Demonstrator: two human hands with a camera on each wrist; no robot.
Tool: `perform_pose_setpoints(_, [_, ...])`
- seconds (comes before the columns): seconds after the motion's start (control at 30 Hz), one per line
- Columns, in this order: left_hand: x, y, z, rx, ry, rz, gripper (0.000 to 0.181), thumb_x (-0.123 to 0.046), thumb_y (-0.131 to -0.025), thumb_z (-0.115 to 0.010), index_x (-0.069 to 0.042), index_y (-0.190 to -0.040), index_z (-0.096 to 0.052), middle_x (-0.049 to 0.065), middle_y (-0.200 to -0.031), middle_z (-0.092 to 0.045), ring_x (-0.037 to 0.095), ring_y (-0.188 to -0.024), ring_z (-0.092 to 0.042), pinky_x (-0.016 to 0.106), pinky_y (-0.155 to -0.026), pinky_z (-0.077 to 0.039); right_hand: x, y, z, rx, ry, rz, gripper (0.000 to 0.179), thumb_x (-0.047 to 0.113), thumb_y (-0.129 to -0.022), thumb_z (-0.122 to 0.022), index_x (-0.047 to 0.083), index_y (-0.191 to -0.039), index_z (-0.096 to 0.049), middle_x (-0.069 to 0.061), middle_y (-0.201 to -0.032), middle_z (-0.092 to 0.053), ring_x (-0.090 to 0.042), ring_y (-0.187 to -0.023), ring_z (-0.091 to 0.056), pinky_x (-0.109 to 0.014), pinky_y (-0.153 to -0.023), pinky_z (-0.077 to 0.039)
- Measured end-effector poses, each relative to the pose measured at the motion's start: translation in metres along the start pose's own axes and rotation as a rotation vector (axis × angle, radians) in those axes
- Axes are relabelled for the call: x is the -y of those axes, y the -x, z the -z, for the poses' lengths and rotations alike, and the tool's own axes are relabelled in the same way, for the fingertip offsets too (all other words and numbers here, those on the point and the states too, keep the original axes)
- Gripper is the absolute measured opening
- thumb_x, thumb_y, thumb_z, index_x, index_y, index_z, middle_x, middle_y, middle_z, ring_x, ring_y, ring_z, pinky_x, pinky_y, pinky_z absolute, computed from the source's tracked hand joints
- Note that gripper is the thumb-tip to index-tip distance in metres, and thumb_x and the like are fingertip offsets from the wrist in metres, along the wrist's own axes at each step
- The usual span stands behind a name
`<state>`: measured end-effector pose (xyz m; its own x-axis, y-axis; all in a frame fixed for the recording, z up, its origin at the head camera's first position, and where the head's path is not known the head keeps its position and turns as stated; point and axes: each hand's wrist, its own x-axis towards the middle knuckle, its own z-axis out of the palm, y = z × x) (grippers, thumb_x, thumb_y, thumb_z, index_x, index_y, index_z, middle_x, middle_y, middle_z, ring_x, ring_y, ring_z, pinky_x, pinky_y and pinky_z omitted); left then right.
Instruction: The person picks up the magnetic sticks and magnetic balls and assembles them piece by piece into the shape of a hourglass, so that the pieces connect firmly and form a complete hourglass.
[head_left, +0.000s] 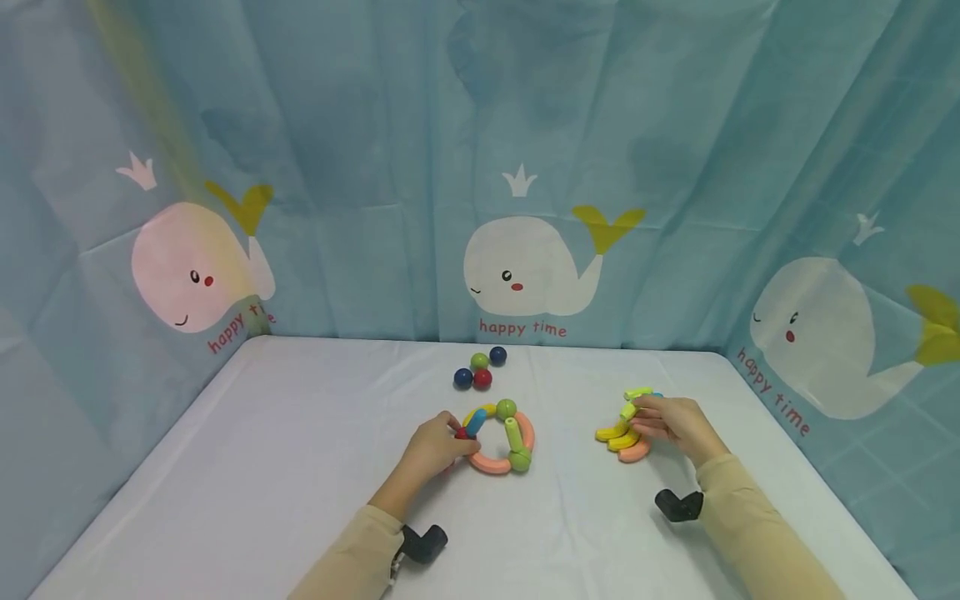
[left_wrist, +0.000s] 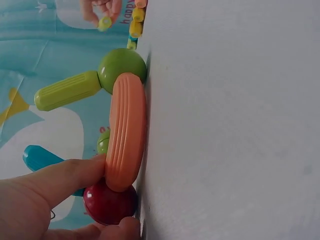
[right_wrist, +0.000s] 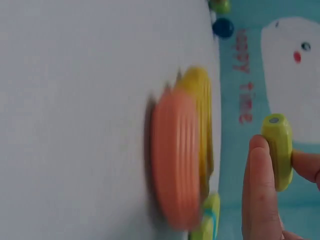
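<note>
On the table, a ring of curved orange pieces [head_left: 491, 465], a yellow curved piece and coloured balls lies flat. My left hand [head_left: 433, 446] grips the red ball [left_wrist: 111, 204] on its left side, thumb above and fingers below. A blue rod [head_left: 476, 422] rises from that ball. Another rod, light green [left_wrist: 67, 91], slants up from a green ball [left_wrist: 122, 70] at the ring's near right. Over at the right, my right hand [head_left: 675, 423] pinches a short yellow-green rod [right_wrist: 277, 152] between thumb and fingers. A grey magnet disc shows at the rod's end.
Below the right hand lie yellow curved pieces [head_left: 612, 432], an orange curved piece [right_wrist: 175, 160] and further rods [head_left: 638, 392]. Behind the ring are two dark blue balls [head_left: 463, 379], a red one [head_left: 483, 379] and a green one [head_left: 479, 361]. A whale-print curtain [head_left: 360, 250] borders the table.
</note>
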<state>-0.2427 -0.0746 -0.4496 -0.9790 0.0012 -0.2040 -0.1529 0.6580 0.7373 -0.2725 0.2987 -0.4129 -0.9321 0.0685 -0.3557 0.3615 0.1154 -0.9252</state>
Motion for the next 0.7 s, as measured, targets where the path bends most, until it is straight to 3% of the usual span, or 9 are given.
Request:
perform_pose_setpoints(0.1, [0.0,0.0,0.0,-0.002,0.002,-0.002,0.041,-0.03,-0.083,-0.078,-0.008,-0.111,-0.059,0.005,-0.076,-0.059,0.015,-0.059,-0.052,0.022,-0.05,-0.041,0.003,0.002,-0.019,0.033,0.008,0.032,0.058,0.02,-0.095,-0.066,-0.013,-0.137,-0.043,-0.004,-0.093,-0.068,-0.009,-0.081,-0.073,-0.025,-0.08,-0.061])
perform_pose_setpoints(0.23, [0.002,-0.004,0.0,-0.006,0.008,0.001,0.039,-0.03,-0.084,-0.076,-0.009,-0.114,-0.061,0.006,-0.082,-0.061,0.016,-0.065,-0.055,0.023,-0.053,-0.044,0.007,0.005,-0.043,0.035,0.127,-0.012,0.062,0.037,-0.092,-0.068,0.002,-0.138,-0.048,0.0,-0.102,-0.074,-0.006,-0.091,-0.071,-0.045,-0.079,-0.057])
perform_pose_setpoints(0.33, [0.004,-0.006,0.001,-0.009,0.012,-0.002,0.04,-0.031,-0.085,-0.076,-0.01,-0.115,-0.061,0.007,-0.087,-0.062,0.016,-0.068,-0.056,0.023,-0.055,-0.044,0.01,0.005,-0.061,0.029,0.177,-0.022,0.062,0.042,-0.089,-0.07,0.009,-0.138,-0.05,0.002,-0.107,-0.076,-0.007,-0.094,-0.071,-0.048,-0.079,-0.052])
perform_pose_setpoints(0.47, [0.006,-0.008,0.002,-0.005,0.021,-0.002,0.039,-0.031,-0.084,-0.076,-0.01,-0.115,-0.062,0.007,-0.093,-0.064,0.016,-0.069,-0.056,0.023,-0.056,-0.045,0.01,-0.001,-0.085,0.047,0.111,0.095,0.054,0.03,-0.091,-0.071,0.001,-0.133,-0.054,-0.007,-0.111,-0.073,-0.011,-0.093,-0.072,-0.035,-0.093,-0.058])
perform_pose_setpoints(0.57, [0.007,-0.008,0.003,0.0,0.031,-0.006,0.039,-0.03,-0.084,-0.076,-0.009,-0.114,-0.062,0.008,-0.094,-0.064,0.016,-0.069,-0.057,0.023,-0.056,-0.046,0.009,-0.008,-0.101,0.059,0.081,0.186,0.046,0.021,-0.091,-0.071,-0.004,-0.127,-0.057,-0.011,-0.11,-0.072,-0.011,-0.09,-0.072,-0.03,-0.087,-0.06])
perform_pose_setpoints(0.7, [0.008,-0.008,0.004,0.002,0.038,-0.013,0.04,-0.03,-0.084,-0.076,-0.009,-0.114,-0.063,0.008,-0.094,-0.064,0.016,-0.07,-0.057,0.023,-0.057,-0.046,0.009,-0.014,-0.119,0.062,0.083,0.243,0.038,0.015,-0.089,-0.071,-0.004,-0.12,-0.061,-0.01,-0.105,-0.072,-0.011,-0.088,-0.071,-0.032,-0.085,-0.061])
